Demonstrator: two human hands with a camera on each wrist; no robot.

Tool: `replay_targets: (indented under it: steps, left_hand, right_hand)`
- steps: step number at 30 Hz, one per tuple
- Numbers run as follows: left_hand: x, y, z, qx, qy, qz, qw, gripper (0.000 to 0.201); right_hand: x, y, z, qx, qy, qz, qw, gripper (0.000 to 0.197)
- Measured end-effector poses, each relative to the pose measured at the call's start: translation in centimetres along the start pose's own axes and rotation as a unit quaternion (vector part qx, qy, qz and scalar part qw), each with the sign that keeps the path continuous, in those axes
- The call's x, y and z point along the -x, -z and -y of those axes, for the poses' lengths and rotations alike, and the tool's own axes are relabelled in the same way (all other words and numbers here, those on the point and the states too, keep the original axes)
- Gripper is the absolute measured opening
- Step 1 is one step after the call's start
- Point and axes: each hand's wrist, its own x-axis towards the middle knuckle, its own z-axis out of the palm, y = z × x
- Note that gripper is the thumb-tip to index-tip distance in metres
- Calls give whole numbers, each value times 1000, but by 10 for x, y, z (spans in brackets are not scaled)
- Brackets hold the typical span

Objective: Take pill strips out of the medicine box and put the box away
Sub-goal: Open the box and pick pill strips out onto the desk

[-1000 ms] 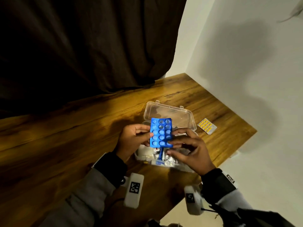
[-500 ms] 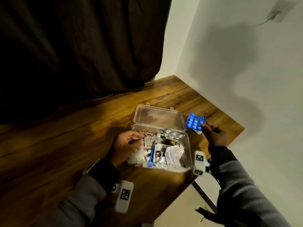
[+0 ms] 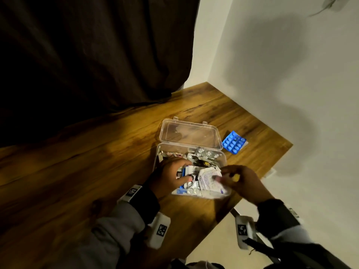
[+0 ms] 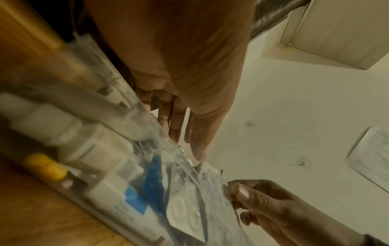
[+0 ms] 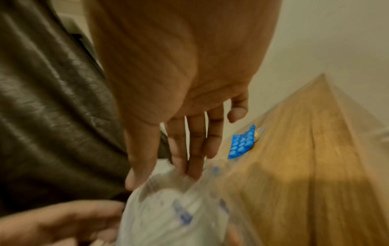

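Observation:
The clear medicine box (image 3: 223, 154) stands open on the wooden table, its lid (image 3: 190, 134) laid back. It is crammed with strips and packets. My left hand (image 3: 182, 171) reaches into its left half, fingers straight on the contents (image 4: 185, 141). My right hand (image 3: 223, 176) pinches the edge of a white printed pill strip (image 3: 208, 180) between thumb and fingers (image 4: 244, 194) over the box's right half. A blue pill strip (image 3: 234, 142) lies on the table just right of the lid, also visible in the right wrist view (image 5: 242, 143). It covers most of a yellow strip (image 5: 256, 134).
The table (image 3: 97, 171) ends close behind the blue strip and along the near right, by a white wall (image 3: 291, 94). A dark curtain (image 3: 87, 55) hangs along the far side. The wood stretches away to the left.
My right hand carried the blue strip from above the box to the table right of the lid, let it go, and came back to pinch the white strip. My left hand moved deeper into the box.

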Motion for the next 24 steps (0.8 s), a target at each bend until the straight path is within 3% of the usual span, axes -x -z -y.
replay_targets:
  steps: [2, 3, 6, 11, 15, 18, 21, 24]
  left_hand:
    - [-1, -6, 1, -9, 8, 12, 1000, 59]
    - [-2, -8, 0, -20, 5, 18, 1000, 62]
    - [-5, -10, -6, -18, 9, 5, 1000, 61]
    - [-7, -2, 2, 51, 73, -117, 989, 44]
    - [-11, 12, 14, -110, 110, -127, 980, 28]
    - [-13, 14, 15, -181, 117, -126, 968, 30]
    - [-19, 19, 7, -143, 99, -140, 975, 30]
    - [-33, 37, 11, -53, 121, -140, 981, 26]
  right_hand:
    - [3, -13, 8, 153, 14, -11, 988, 40]
    - [1, -16, 14, 168, 29, -34, 985, 40]
    - [-8, -21, 31, 83, 59, -40, 994, 26]
    - [-37, -35, 43, -81, 60, -19, 995, 21]
    - [-49, -35, 37, -30, 41, -28, 998, 15]
    - [-58, -19, 32, -41, 36, -45, 997, 11]
    - [-79, 1, 19, -81, 38, -116, 989, 17]
    - [-94, 9, 10, -20, 34, -56, 998, 7]
